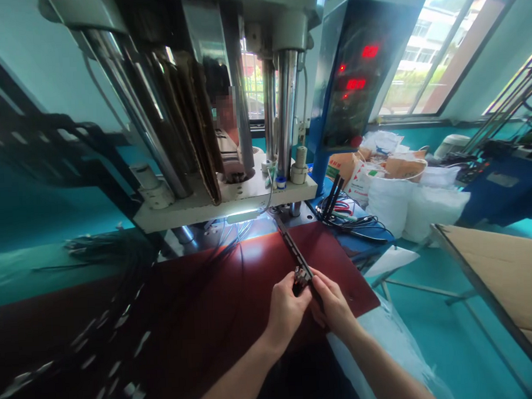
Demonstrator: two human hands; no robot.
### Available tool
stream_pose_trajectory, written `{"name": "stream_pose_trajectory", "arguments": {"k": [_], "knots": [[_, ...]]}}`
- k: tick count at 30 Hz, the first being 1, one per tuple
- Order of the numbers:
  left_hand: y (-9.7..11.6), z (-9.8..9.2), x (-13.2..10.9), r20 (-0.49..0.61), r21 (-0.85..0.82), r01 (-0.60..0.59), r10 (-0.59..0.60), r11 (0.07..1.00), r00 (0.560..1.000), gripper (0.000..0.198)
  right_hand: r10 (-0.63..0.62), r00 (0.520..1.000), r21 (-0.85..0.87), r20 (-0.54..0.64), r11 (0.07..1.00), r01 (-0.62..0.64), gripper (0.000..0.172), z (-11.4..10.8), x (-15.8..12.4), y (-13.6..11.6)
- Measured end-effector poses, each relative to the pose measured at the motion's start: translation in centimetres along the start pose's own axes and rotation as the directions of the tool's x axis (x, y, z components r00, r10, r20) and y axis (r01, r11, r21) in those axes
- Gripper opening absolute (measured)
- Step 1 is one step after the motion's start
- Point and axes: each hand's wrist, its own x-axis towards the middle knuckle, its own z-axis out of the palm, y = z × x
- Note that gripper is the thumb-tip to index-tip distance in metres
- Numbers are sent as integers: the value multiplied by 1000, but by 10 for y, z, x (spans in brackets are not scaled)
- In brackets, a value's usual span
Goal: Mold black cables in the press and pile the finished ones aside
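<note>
My left hand point(285, 309) and my right hand point(331, 302) meet over the dark red work mat point(217, 296). Both pinch the near end of a long black strip fixture point(295, 252) that runs back toward the press. A small black part point(301, 278) sits between my fingertips at that end. My left fingers curl round it from the left. My right fingers close on the strip from the right.
A tall press machine point(230, 189) with steel columns stands behind the mat, a control box point(353, 84) with red digits to its right. Black cables point(350, 219), white sacks point(407, 205) and a cardboard sheet point(507, 271) lie right. A person sits behind the press.
</note>
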Motion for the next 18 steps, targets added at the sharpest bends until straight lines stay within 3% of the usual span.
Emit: {"name": "stream_pose_trajectory", "arguments": {"k": [3,5,11,15,18], "knots": [[-10,-6,6,-178,-2,48,-47,999,983,12,-8,1000,41,21,999,7,48,1,-1,-2],[-12,-11,8,-216,-41,81,-88,996,972,12,-10,999,74,31,997,8,48,2,-2,-3],[2,-7,2,69,-99,35,-28,994,997,14,1,1000,85,16,996,-2,50,1,0,-2],[1,3,0,139,-217,113,-84,970,987,19,-4,1000,71,-2,997,4,54,-2,0,0],[-2,6,0,139,-230,103,-72,968,988,17,-14,1000,50,-15,999,15,55,-3,0,2]]}}
